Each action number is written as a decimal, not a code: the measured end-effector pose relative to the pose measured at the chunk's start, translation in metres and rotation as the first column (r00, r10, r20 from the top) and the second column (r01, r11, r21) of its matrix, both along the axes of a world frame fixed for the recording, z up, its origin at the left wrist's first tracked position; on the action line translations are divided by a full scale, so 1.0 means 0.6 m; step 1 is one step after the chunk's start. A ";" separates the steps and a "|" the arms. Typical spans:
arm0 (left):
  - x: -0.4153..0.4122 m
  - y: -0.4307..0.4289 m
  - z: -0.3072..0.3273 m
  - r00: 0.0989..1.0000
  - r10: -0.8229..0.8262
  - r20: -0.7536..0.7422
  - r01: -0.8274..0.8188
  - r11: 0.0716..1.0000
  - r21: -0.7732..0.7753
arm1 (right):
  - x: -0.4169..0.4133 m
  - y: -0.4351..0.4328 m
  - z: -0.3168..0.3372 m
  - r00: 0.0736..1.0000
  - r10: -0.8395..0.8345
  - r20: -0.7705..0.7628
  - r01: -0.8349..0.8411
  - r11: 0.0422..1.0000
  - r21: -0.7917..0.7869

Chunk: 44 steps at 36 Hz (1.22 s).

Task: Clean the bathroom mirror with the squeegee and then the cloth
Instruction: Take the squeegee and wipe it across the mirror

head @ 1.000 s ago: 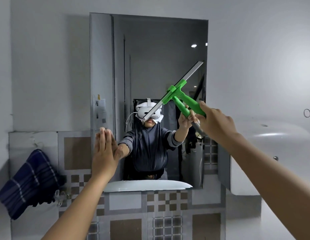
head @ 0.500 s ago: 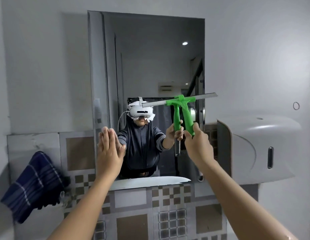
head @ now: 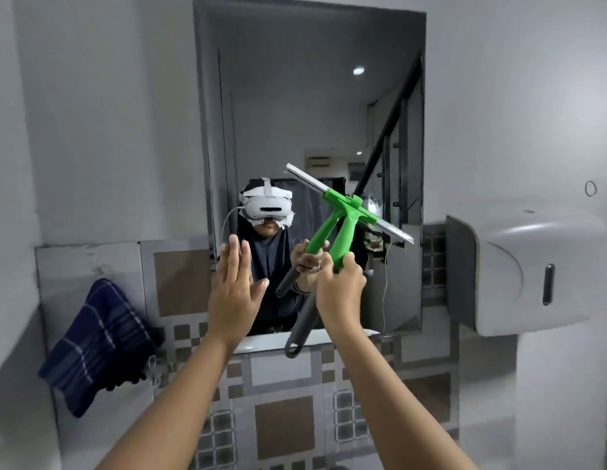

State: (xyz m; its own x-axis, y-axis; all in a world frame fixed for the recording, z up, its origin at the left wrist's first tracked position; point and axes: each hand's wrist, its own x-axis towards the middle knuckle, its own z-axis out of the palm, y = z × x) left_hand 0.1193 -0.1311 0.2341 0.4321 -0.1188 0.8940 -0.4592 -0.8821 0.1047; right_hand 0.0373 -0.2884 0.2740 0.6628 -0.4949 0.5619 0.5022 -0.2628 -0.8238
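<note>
A tall rectangular mirror [head: 295, 96] hangs on the grey wall and reflects a person in a headset. My right hand [head: 339, 293] is shut on the handle of a green squeegee [head: 346, 228]. Its pale blade slants down to the right across the mirror's lower right part, and its grey handle end points down-left. My left hand [head: 232, 293] is flat with fingers together, palm against the mirror's lower left edge. A dark blue checked cloth [head: 98, 344] hangs from a wall fitting at the lower left, away from both hands.
A white wall-mounted dispenser [head: 532, 266] juts out just right of the mirror. Patterned brown and grey tiles [head: 278, 418] cover the wall below it. A small hook ring [head: 590, 188] sits on the far right wall.
The squeegee has swung clockwise, from blade tilted up-right, through level, to tilted down-right, and sits lower on the mirror. My left hand stays flat at the mirror's lower left.
</note>
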 end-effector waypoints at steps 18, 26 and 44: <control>0.002 0.015 -0.041 1.000 0.003 0.005 -0.003 0.999 0.044 | 0.014 0.087 0.010 0.999 -0.033 0.039 0.039 0.982 -0.187; -0.002 0.005 -0.061 1.000 -0.005 -0.014 0.005 1.000 -0.009 | 0.006 0.083 0.019 0.998 -0.052 -0.031 0.036 0.924 -0.382; -0.006 -0.049 -0.095 0.998 0.043 -0.038 -0.053 0.940 -0.337 | 0.000 -0.048 0.039 0.962 -0.249 0.111 0.211 0.422 -0.882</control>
